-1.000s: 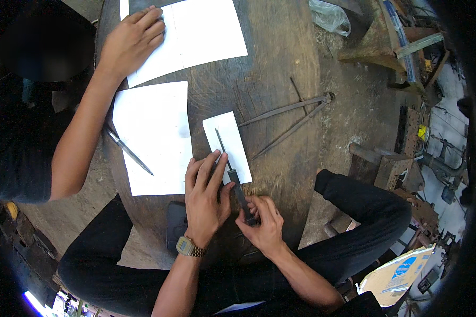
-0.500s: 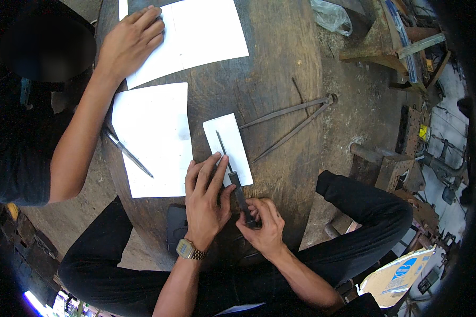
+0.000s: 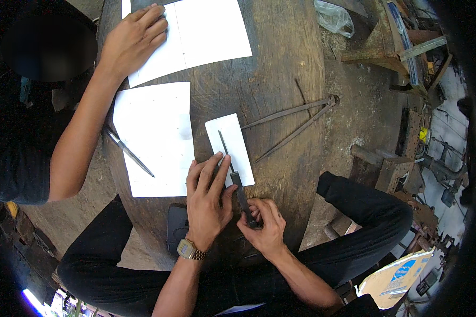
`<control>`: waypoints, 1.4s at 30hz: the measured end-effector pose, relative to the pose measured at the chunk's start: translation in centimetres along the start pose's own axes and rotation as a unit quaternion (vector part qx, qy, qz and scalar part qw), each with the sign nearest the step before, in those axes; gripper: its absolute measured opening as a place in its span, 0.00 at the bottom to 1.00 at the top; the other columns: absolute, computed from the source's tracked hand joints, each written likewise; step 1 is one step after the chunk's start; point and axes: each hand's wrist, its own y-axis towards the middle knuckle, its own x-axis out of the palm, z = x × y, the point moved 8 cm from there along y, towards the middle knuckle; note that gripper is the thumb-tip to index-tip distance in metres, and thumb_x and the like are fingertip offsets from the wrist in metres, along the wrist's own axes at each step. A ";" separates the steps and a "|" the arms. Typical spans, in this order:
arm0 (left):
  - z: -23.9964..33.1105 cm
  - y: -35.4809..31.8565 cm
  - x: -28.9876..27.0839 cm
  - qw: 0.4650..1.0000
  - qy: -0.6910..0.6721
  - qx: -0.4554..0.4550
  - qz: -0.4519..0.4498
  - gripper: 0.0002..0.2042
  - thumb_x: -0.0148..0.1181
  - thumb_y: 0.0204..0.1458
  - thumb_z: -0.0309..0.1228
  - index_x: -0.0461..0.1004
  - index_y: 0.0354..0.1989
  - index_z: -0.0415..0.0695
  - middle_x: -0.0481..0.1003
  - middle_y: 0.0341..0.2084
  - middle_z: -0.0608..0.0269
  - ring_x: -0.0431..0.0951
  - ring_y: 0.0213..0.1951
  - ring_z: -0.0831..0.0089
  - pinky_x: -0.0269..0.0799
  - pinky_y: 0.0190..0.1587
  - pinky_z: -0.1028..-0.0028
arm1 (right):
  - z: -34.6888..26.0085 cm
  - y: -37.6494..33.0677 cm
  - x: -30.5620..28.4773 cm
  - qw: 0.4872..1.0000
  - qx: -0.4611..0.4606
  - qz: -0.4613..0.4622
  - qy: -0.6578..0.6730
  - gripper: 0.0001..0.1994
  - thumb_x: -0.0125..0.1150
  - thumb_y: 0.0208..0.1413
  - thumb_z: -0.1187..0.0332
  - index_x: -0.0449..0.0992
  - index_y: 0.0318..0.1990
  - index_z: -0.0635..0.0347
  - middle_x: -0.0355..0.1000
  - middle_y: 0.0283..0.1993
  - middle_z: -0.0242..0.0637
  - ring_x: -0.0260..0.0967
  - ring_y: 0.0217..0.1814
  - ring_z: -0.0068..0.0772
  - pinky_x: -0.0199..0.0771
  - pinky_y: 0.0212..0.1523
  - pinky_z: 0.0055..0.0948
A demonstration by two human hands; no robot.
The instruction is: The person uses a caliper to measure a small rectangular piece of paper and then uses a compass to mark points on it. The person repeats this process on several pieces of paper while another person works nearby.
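A slim dark tool with a flat bar-like handle and a thin rod (image 3: 239,189) lies aslant over a small white paper pad (image 3: 235,134), its rod pointing away from me. The handle's near end is pinched in the curled fingers of my right hand (image 3: 265,224). My left hand (image 3: 209,195), with a watch (image 3: 186,248) at the wrist, rests on the pad's left edge. Its fingers stretch forward beside the rod, and the thumb reaches toward the handle. What lies under the left palm is hidden.
Large dividers (image 3: 291,113) lie right of the pad on the wooden table (image 3: 280,63). A white sheet (image 3: 153,140), a pen (image 3: 132,156) and a dark phone-like case (image 3: 177,227) are left. Another person's hand (image 3: 137,37) rests on a bigger sheet (image 3: 206,31).
The whole view shifts very slightly. Both hands keep their hold and place on the tool and pad; the other person's hand stays put.
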 end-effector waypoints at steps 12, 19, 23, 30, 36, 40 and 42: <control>0.3 0.1 -0.2 1.000 0.015 0.000 -0.003 0.33 0.66 0.49 0.23 0.69 0.68 0.49 0.68 0.65 0.59 0.65 0.64 0.55 0.56 0.72 0.50 | 0.1 0.1 0.0 1.000 0.013 0.005 0.004 0.20 0.73 0.42 0.80 0.78 0.45 0.63 0.71 0.37 0.37 0.71 0.31 0.26 0.73 0.30 0.26; 0.4 0.2 -0.1 1.000 0.014 -0.005 -0.003 0.33 0.68 0.48 0.23 0.70 0.66 0.49 0.67 0.64 0.59 0.64 0.64 0.51 0.58 0.70 0.50 | 0.4 -0.1 0.3 0.999 0.024 -0.026 -0.005 0.23 0.74 0.43 0.77 0.74 0.50 0.62 0.72 0.41 0.41 0.73 0.35 0.35 0.78 0.36 0.33; 0.3 0.2 0.0 1.000 0.017 -0.003 -0.001 0.33 0.69 0.47 0.23 0.70 0.66 0.49 0.67 0.64 0.59 0.63 0.63 0.49 0.58 0.70 0.51 | 0.4 -0.1 0.2 1.000 0.024 -0.019 -0.006 0.22 0.74 0.42 0.78 0.75 0.48 0.62 0.72 0.40 0.40 0.73 0.33 0.32 0.76 0.34 0.30; 0.3 0.1 0.0 1.000 0.016 -0.005 -0.001 0.33 0.68 0.47 0.23 0.70 0.66 0.49 0.67 0.65 0.58 0.63 0.63 0.48 0.58 0.70 0.50 | 0.2 0.1 0.0 1.000 0.020 0.005 0.009 0.20 0.73 0.41 0.80 0.77 0.45 0.62 0.71 0.36 0.37 0.71 0.31 0.26 0.73 0.30 0.26; 0.3 0.1 0.0 1.000 0.015 -0.003 -0.002 0.32 0.68 0.48 0.23 0.70 0.66 0.49 0.67 0.64 0.58 0.63 0.63 0.48 0.57 0.70 0.50 | 0.2 0.1 0.0 1.000 0.018 0.004 0.010 0.20 0.73 0.41 0.80 0.77 0.45 0.62 0.70 0.36 0.36 0.71 0.31 0.26 0.73 0.29 0.26; 0.3 0.2 0.0 1.000 0.013 -0.004 -0.001 0.32 0.68 0.48 0.24 0.71 0.66 0.49 0.67 0.64 0.58 0.63 0.63 0.48 0.56 0.71 0.49 | 0.4 0.1 0.1 1.000 0.028 -0.003 0.002 0.20 0.73 0.41 0.80 0.77 0.45 0.62 0.70 0.37 0.36 0.71 0.31 0.26 0.74 0.29 0.26; 0.3 0.2 0.0 1.000 0.014 -0.003 0.000 0.32 0.68 0.48 0.24 0.71 0.65 0.49 0.67 0.64 0.57 0.63 0.63 0.49 0.56 0.71 0.49 | 0.4 0.1 0.0 1.000 0.021 -0.003 -0.002 0.20 0.73 0.41 0.80 0.77 0.45 0.62 0.70 0.37 0.36 0.71 0.31 0.26 0.74 0.29 0.26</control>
